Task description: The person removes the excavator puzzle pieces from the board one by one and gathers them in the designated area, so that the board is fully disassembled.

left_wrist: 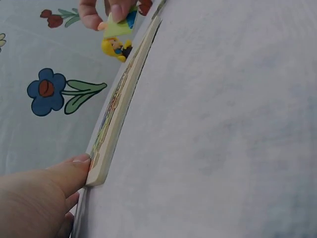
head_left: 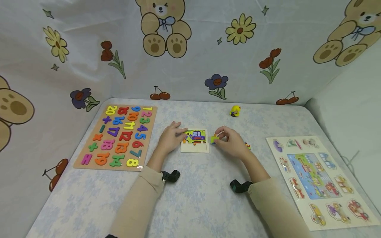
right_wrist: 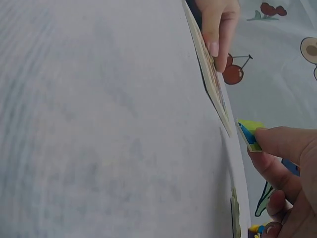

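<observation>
A small square puzzle board [head_left: 194, 149] with a picture of a digger lies on the table. My left hand [head_left: 171, 137] rests on its left side, fingers fairly straight; the left wrist view has the thumb [left_wrist: 74, 173] against the board's edge. Just off the board's right side, my right hand [head_left: 232, 142] pinches a green and blue puzzle piece [right_wrist: 251, 135] between thumb and fingertips. The piece is tilted and apart from the board. Another colourful piece [head_left: 248, 145] lies partly hidden behind the right hand.
A yellow toy figure [head_left: 235, 111] stands near the table's back edge. To the left lies a number board [head_left: 78, 162] filled with coloured digits and signs. At the right is a large white picture puzzle board [head_left: 312, 224]. A patterned cloth [head_left: 196, 66] hangs behind the table.
</observation>
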### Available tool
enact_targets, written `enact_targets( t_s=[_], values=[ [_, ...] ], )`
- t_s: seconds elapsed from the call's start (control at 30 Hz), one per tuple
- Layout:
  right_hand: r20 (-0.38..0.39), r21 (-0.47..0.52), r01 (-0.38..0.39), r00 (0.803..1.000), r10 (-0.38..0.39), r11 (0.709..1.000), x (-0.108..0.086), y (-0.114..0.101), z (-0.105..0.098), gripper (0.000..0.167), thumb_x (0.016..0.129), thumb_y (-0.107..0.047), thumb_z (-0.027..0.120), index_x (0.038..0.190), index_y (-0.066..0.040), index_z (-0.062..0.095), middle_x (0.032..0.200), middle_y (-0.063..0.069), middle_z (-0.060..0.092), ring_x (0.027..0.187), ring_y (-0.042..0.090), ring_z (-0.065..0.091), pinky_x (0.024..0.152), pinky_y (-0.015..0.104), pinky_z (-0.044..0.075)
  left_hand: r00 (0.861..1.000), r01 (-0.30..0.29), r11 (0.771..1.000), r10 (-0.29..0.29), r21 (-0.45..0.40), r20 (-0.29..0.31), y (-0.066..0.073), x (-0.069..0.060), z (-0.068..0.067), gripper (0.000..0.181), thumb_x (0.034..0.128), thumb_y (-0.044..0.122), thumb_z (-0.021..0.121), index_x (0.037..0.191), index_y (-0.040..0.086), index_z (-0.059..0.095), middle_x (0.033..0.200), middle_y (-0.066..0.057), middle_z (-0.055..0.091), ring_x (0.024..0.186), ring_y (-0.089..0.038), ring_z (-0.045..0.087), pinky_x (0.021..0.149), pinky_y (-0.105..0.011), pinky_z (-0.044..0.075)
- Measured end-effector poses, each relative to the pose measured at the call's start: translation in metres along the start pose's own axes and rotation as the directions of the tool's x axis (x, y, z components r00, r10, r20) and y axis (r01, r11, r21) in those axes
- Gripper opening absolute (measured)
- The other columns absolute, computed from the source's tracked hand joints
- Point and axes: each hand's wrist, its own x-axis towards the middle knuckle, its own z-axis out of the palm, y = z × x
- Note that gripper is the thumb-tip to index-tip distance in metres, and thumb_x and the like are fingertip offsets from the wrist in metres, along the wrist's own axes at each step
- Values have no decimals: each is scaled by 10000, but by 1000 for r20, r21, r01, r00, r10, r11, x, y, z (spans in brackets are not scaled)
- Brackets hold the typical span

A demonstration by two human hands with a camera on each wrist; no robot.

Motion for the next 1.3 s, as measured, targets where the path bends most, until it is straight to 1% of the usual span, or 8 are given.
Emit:
enact_targets(
  t_s=[0.27, 0.5, 0.63, 0.83, 0.93, 1.07, 1.17, 1.3],
  values=[
    [-9, -46, -1, 1000, 0, 999, -3, 9, -8, 195, 926, -170, 692, 1104, -161, 612, 954, 72, 669, 661, 208, 482, 597, 304, 432, 1000, -3, 1000, 3, 12, -6, 1, -1, 0, 341, 968, 325, 642, 1295, 237, 675, 1592, -18, 388, 1547, -240, 179, 1236, -551, 173],
    [-49, -172, -17, 999, 9, 985, -1, 10, -4, 194, 915, -196, 705, 1092, -195, 628, 937, 25, 635, 915, 236, 436, 700, 330, 380, 1000, -6, 1000, 7, 13, -7, 1, -1, -1, 339, 966, 322, 644, 1292, 237, 677, 1588, -24, 394, 1546, -239, 183, 1235, -554, 173],
    [-63, -235, -20, 998, 5, 972, 0, 10, -3, 203, 908, -216, 709, 1100, -197, 645, 974, 11, 624, 963, 242, 420, 737, 343, 379, 1000, -13, 1000, 14, 15, -14, 1, -1, -1, 340, 965, 318, 646, 1291, 230, 679, 1585, -31, 398, 1544, -247, 187, 1234, -561, 168],
    [-66, -300, -18, 998, -2, 954, 2, 10, -1, 396, 907, -244, 711, 1279, -174, 594, 1093, 39, 605, 1019, 264, 430, 827, 400, 418, 1000, -25, 999, 25, 34, -12, 3, -3, 1, 346, 978, 303, 628, 1310, 212, 666, 1584, -62, 398, 1542, -274, 190, 1255, -521, 113],
    [-78, -308, -20, 997, -4, 951, 3, 11, 0, 436, 908, -260, 712, 1313, -181, 572, 1143, 46, 590, 1050, 273, 428, 866, 426, 423, 1000, -25, 999, 26, 34, -11, 5, -4, 1, 353, 986, 294, 616, 1324, 202, 656, 1584, -74, 395, 1542, -284, 184, 1258, -518, 96],
    [-90, -295, -20, 996, -7, 955, 2, 12, 0, 388, 908, -268, 715, 1272, -194, 605, 1153, 44, 595, 1048, 271, 426, 870, 426, 419, 1000, -16, 1000, 16, 10, -20, 7, -5, 2, 352, 995, 277, 599, 1333, 194, 649, 1582, -74, 399, 1544, -284, 179, 1259, -518, 87],
    [-95, -280, -10, 995, -17, 960, 0, 12, -1, 367, 907, -261, 714, 1254, -183, 623, 1147, 52, 604, 1044, 277, 424, 861, 423, 414, 1000, -14, 1000, 15, 13, -25, 9, -6, 5, 378, 996, 315, 586, 1353, 197, 632, 1581, -73, 400, 1543, -283, 181, 1259, -512, 93],
    [-99, -256, -5, 995, -21, 967, -1, 11, -2, 360, 911, -261, 702, 1254, -177, 630, 1142, 53, 608, 1053, 277, 417, 854, 418, 408, 999, -40, 997, 42, 69, -24, 15, -9, 12, 440, 986, 387, 568, 1389, 214, 598, 1588, -94, 385, 1539, -310, 188, 1250, -531, 127]
  ],
)
